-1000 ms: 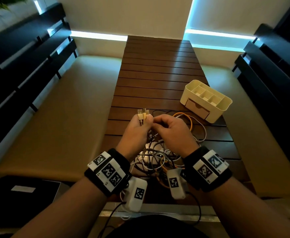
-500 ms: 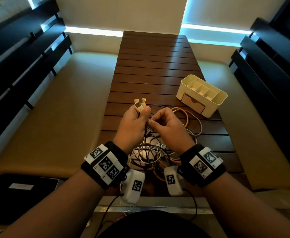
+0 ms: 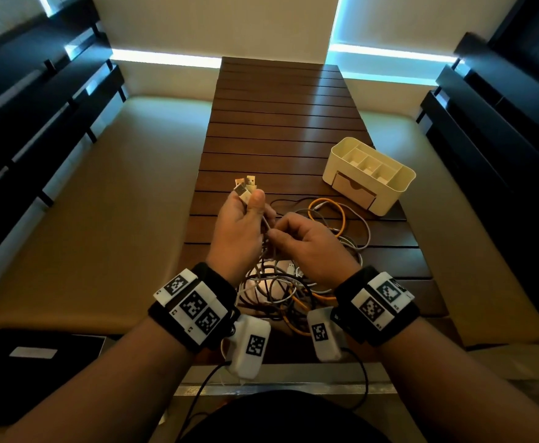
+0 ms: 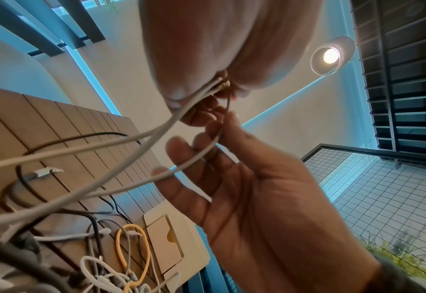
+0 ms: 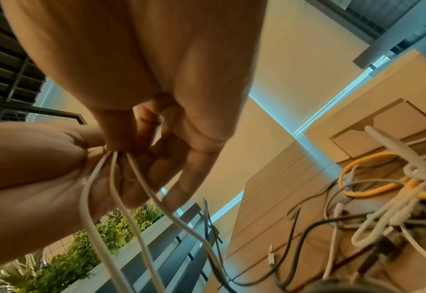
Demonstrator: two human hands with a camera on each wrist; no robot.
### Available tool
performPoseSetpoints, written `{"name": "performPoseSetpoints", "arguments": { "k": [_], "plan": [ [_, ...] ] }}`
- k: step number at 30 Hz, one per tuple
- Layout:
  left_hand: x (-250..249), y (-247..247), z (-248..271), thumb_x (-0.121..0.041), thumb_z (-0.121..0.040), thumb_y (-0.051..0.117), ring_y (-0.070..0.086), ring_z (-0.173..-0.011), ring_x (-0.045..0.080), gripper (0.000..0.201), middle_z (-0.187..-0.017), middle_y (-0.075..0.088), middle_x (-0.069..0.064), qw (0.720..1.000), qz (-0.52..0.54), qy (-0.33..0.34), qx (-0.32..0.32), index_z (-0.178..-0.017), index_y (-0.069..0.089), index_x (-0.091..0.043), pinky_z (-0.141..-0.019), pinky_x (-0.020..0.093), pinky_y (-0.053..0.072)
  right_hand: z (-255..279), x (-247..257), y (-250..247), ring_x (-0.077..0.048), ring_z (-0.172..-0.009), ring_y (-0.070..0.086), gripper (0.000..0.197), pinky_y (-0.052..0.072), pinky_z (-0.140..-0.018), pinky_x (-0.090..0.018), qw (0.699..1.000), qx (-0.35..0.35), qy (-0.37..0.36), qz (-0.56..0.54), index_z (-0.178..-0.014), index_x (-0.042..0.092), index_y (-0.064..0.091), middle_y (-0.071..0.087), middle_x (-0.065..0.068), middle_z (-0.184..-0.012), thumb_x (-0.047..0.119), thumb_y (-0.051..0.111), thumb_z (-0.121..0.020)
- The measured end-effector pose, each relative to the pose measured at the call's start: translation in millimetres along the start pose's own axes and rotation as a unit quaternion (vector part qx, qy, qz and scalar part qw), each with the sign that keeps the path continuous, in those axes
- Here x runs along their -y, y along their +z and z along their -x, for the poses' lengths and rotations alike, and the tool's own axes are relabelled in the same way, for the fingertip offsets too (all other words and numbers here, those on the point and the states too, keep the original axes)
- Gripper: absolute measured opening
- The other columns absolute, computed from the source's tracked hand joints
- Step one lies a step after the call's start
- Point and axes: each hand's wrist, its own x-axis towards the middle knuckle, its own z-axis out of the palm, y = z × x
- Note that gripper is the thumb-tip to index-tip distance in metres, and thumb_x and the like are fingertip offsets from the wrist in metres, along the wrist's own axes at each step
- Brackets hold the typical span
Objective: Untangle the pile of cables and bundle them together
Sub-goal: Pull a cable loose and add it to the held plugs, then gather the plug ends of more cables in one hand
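Cables (image 3: 288, 295) near table's (image 3: 281, 123) front edge

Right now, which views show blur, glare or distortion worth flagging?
Head view: dim, wide-angle bending at the edges, slatted wooden table sharp. Left wrist: round ceiling lamp glares. Right wrist: tangled pile of cables is smeared.

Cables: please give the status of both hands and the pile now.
Left hand grips several USB plug ends, raised. Right hand pinches a thin cable below. Cable pile still tangled on table.
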Motion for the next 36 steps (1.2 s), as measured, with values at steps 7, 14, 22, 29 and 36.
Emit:
{"name": "performPoseSetpoints", "arguments": {
  "k": [7, 14, 22, 29, 36],
  "plan": [
    [-3.5, -7.0, 3.4, -0.03, -0.106, 0.036, 0.044, -0.053, 0.011, 0.02, -0.065, 0.045, -0.001, 0.999, 0.014, 0.006, 0.028, -0.097, 0.048, -0.016, -0.051, 0.03, 0.042, -2.4, 26.6, -12.5, -0.008, -0.085, 0.059, 0.005, 0.05, -0.076, -0.021, 0.984, -0.103, -0.132, 0.059, -0.096, 0.015, 0.065, 0.061, 0.001, -0.097, 0.019, 0.064, -0.093],
    [-3.4, -2.1, 8.4, -0.024, -0.106, 0.039, 0.051, -0.052, -0.007, 0.024, -0.065, 0.056, -0.02, 0.988, -0.078, 0.057, 0.121, -0.117, 0.056, -0.011, -0.05, 0.011, 0.038, -8.6, 42.3, -6.5, -0.013, -0.088, 0.064, 0.025, 0.058, -0.08, -0.038, 0.986, -0.121, -0.115, 0.008, -0.115, 0.025, 0.061, 0.063, 0.004, -0.095, 0.019, 0.068, -0.092],
    [-5.2, -5.2, 13.6, -0.026, -0.105, 0.04, 0.043, -0.049, 0.001, 0.011, -0.061, 0.054, -0.014, 0.986, -0.042, 0.058, 0.152, -0.106, 0.051, -0.024, -0.047, 0.018, 0.037, -9.5, 44.8, -9.4, -0.009, -0.1, 0.061, 0.021, 0.051, -0.087, -0.022, 0.985, -0.079, -0.142, 0.056, -0.11, 0.018, 0.072, 0.063, 0.003, -0.105, 0.01, 0.065, -0.092],
    [-5.4, -6.6, 13.8, -0.021, -0.105, 0.04, 0.039, -0.048, 0.013, 0.012, -0.062, 0.043, 0.004, 0.982, 0.015, 0.043, 0.184, -0.105, 0.052, -0.016, -0.045, 0.025, 0.036, -8.6, 44.8, -13.2, -0.014, -0.103, 0.064, 0.022, 0.053, -0.092, -0.03, 0.986, -0.056, -0.155, 0.03, -0.106, 0.019, 0.072, 0.068, 0.002, -0.105, 0.005, 0.063, -0.093],
    [-2.0, -12.3, 11.1, -0.016, -0.104, 0.041, 0.032, -0.048, 0.01, 0.026, -0.057, 0.038, -0.002, 0.981, 0.027, 0.02, 0.193, -0.079, 0.045, -0.013, -0.046, 0.023, 0.031, -6.8, 45.5, -10.5, -0.017, -0.108, 0.067, 0.025, 0.054, -0.095, -0.034, 0.987, -0.051, -0.148, -0.042, -0.111, 0.011, 0.067, 0.073, -0.006, -0.109, -0.003, 0.053, -0.096]
  ]
}}
